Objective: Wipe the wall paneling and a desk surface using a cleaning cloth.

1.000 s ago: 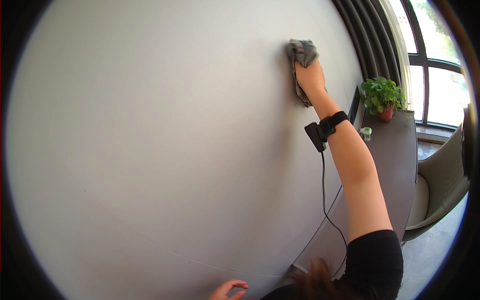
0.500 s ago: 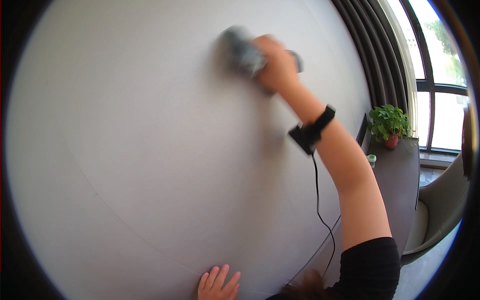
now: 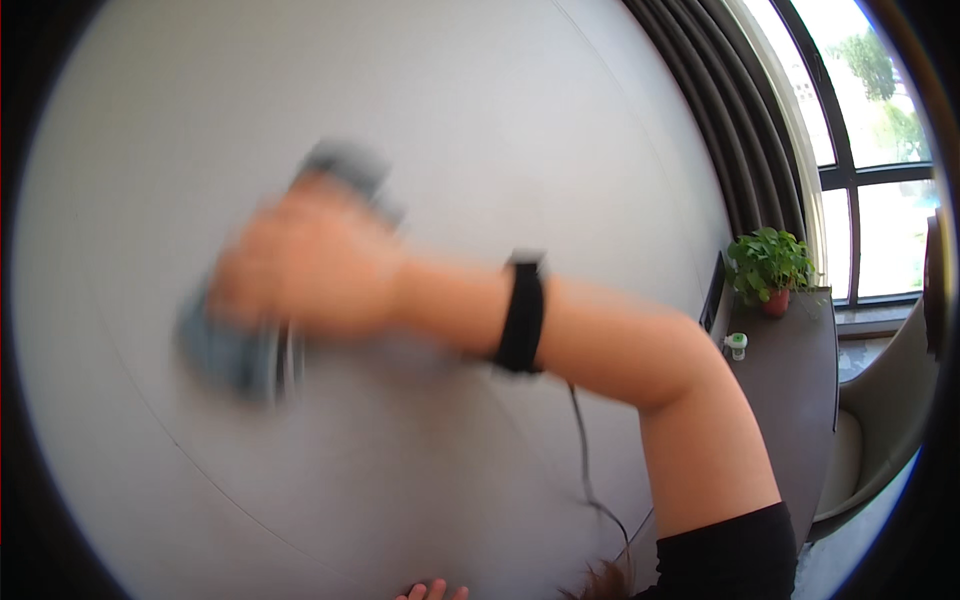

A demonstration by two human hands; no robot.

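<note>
My right hand (image 3: 310,265), blurred by motion, is closed around a grey-blue cloth (image 3: 232,350) in front of the pale grey wall (image 3: 480,160). Bunched cloth sticks out above and below the fingers. Whether it presses on the wall at this instant is hard to tell. A black strap (image 3: 522,315) circles my right wrist, with a thin black cable (image 3: 585,465) hanging from it. Only the fingertips of my left hand (image 3: 434,592) show at the lower edge, spread against the wall; its palm is out of view.
To the right a dark desk (image 3: 785,400) runs along the wall, carrying a potted plant (image 3: 772,265) and a small white-and-green container (image 3: 736,346). Beyond are a grey chair (image 3: 885,400), dark curtains (image 3: 730,130) and a window (image 3: 880,235). Thin curved seam lines cross the wall.
My right hand has swept the cloth from the upper middle of the wall down and to the left. Less of my left hand shows at the lower edge.
</note>
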